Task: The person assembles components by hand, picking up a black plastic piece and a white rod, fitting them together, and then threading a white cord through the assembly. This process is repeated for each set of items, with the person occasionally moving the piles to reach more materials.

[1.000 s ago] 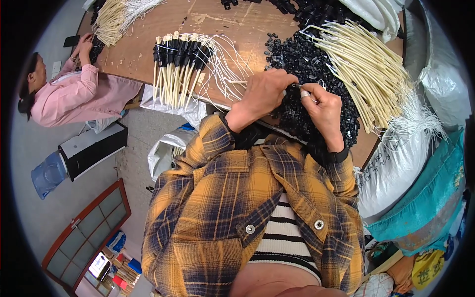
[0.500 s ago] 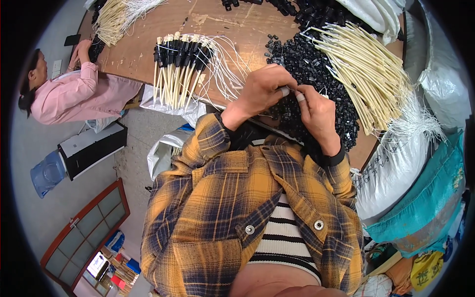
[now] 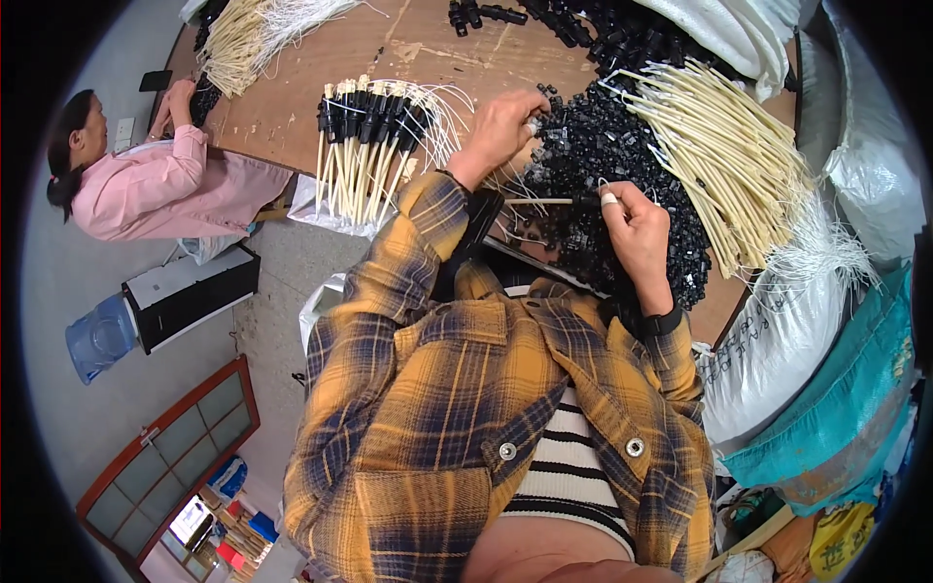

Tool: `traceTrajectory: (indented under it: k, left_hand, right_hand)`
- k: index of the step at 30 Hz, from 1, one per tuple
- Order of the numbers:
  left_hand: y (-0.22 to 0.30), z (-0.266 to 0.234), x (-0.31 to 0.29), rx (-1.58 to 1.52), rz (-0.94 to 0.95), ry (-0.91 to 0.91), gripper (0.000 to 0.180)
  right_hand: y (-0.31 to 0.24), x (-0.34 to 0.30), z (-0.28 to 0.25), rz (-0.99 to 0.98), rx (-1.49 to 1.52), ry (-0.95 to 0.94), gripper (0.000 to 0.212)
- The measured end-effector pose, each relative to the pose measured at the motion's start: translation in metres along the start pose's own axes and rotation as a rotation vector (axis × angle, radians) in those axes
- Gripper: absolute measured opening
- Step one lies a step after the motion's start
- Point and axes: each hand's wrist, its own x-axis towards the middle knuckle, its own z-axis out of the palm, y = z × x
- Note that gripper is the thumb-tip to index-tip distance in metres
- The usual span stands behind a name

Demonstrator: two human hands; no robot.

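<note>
My left hand (image 3: 503, 126) has its fingertips drawn together at the left edge of a pile of small black plastic parts (image 3: 607, 136). Whatever is between those fingertips is too small to make out. Over the near side of the pile, my right hand (image 3: 639, 238) is closed in a pinch on a thin cream-sleeved wire (image 3: 544, 201), whose sleeve points left. Beside my left forearm lies a bundle of cream-sleeved wires with black holders (image 3: 364, 121), their white leads trailing right. A large bundle of plain cream-sleeved wires (image 3: 724, 155) rests right of the pile.
Larger black plastic pieces (image 3: 627, 39) lie at the far side of the wooden table (image 3: 428, 49). White sacks (image 3: 777, 321) and a teal sack (image 3: 826, 428) crowd the right side. At the far left a person in pink (image 3: 146, 185) sits working by another wire bundle (image 3: 233, 44).
My hands, together over the pile before, are now apart. The left has gone up and left to the pile's edge; the right has moved slightly right and down with the wire.
</note>
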Motion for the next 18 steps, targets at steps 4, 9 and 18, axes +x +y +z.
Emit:
traceTrajectory:
  k: [4, 9, 18]
  left_hand:
    - [0.002, -0.008, -0.001, -0.164, -0.232, 0.033, 0.023]
    - [0.052, 0.001, -0.015, -0.945, -0.367, -0.016, 0.014]
    - [0.103, 0.008, -0.027, -0.613, -0.062, 0.129, 0.027]
  right_hand:
    - [0.011, 0.001, -0.006, 0.142, 0.1, 0.04, 0.011]
    - [0.008, 0.015, 0.002, 0.291, 0.229, 0.017, 0.014]
    - [0.003, 0.016, 0.008, 0.312, 0.811, -0.112, 0.011]
